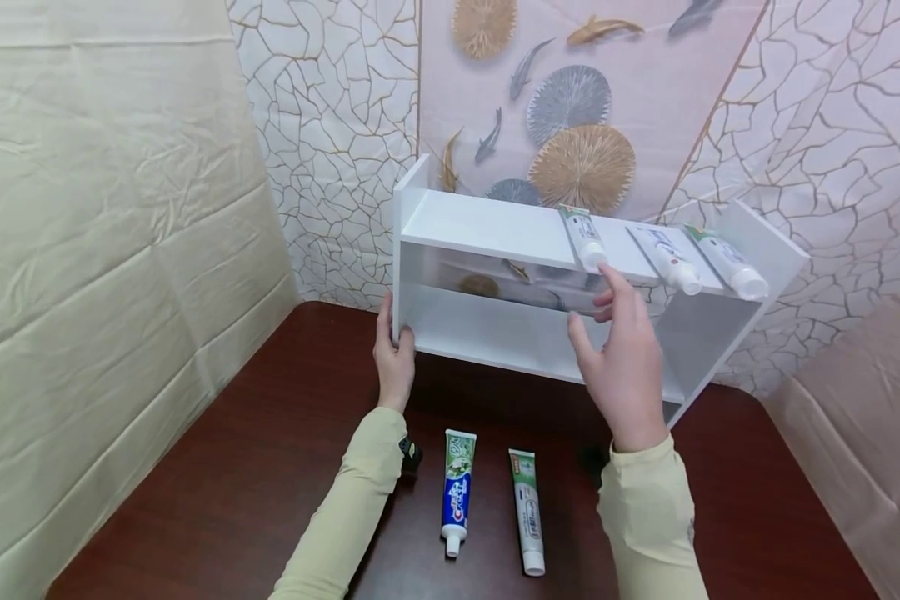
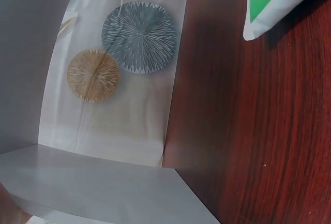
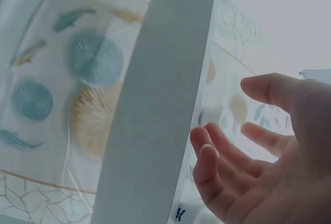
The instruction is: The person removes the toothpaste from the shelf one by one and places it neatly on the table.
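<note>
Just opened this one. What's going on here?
A person's left hand grips the left side panel of a white shelf. Their right hand holds nothing and is by the cap of the leftmost tube of three on the top board; whether a fingertip touches it is hard to tell. A blue-and-green tube and a green-ended tube lie on the table in front.

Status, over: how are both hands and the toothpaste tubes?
Left hand holding left panel of white shelf. Right hand empty, near leftmost upper toothpaste tube; touch unclear. Three tubes on upper board, two on table. No obstruction seen.
</note>
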Action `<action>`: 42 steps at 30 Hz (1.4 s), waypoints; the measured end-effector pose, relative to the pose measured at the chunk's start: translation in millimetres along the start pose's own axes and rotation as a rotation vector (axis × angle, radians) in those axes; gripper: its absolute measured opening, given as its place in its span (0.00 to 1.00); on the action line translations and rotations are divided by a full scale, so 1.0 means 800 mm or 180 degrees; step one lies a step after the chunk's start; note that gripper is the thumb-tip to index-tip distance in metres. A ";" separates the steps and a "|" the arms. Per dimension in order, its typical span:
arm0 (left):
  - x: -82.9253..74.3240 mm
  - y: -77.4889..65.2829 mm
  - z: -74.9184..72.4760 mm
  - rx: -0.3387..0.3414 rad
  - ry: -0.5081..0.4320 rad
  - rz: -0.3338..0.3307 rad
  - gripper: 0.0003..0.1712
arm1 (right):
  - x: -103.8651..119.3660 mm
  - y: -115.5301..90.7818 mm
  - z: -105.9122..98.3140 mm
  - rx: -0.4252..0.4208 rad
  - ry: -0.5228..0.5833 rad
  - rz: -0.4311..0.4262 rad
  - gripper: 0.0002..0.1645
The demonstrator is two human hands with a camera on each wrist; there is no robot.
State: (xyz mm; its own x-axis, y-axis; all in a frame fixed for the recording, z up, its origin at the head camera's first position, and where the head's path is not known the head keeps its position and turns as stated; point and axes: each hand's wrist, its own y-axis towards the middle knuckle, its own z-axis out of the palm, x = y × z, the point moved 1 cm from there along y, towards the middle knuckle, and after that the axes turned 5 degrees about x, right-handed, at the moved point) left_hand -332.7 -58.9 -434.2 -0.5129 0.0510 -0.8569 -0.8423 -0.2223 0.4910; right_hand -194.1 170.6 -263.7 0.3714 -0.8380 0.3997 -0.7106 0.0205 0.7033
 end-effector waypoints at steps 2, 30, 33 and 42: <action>-0.001 -0.001 0.000 0.0003 0.0008 -0.0005 0.33 | -0.001 0.011 -0.003 0.0006 -0.0024 0.0058 0.35; -0.029 -0.007 -0.001 -0.0008 0.0165 0.0029 0.29 | -0.002 0.043 -0.002 0.0013 -0.0057 0.0572 0.28; -0.013 -0.002 -0.001 -0.0035 0.0135 -0.0029 0.29 | 0.000 0.045 0.000 -0.0113 -0.0114 0.0553 0.24; -0.002 0.000 0.001 -0.0117 0.0129 0.0015 0.29 | 0.000 0.039 0.004 -0.0217 -0.0261 0.0452 0.21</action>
State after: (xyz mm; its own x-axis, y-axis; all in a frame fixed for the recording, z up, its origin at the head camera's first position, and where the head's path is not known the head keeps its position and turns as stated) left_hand -331.6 -58.4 -432.9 -0.5091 0.0107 -0.8607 -0.8329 -0.2581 0.4895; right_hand -218.2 169.1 -243.8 0.2182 -0.8657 0.4506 -0.7093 0.1764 0.6824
